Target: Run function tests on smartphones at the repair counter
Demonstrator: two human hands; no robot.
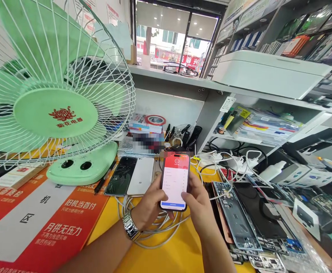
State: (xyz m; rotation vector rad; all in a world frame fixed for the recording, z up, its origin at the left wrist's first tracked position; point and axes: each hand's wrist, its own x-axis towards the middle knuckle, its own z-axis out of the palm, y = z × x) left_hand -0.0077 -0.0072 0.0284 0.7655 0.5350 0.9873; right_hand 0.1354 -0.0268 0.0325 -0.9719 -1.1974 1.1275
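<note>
A smartphone with a lit screen is held upright between both hands over the yellow table. Its screen has a red band with a face icon at the top, a pale list below and a blue bar near the bottom. My left hand wraps round its left side, thumb by the lower left of the screen. On the right edge, my right hand closes round the phone with its thumb at the lower right. A coiled white cable lies beneath. A metal watch circles my left wrist.
A green fan stands at the left on a red and grey printed mat. Behind my left hand lie a cracked dark phone and a white phone. Disassembled phone parts and tangled chargers crowd the right.
</note>
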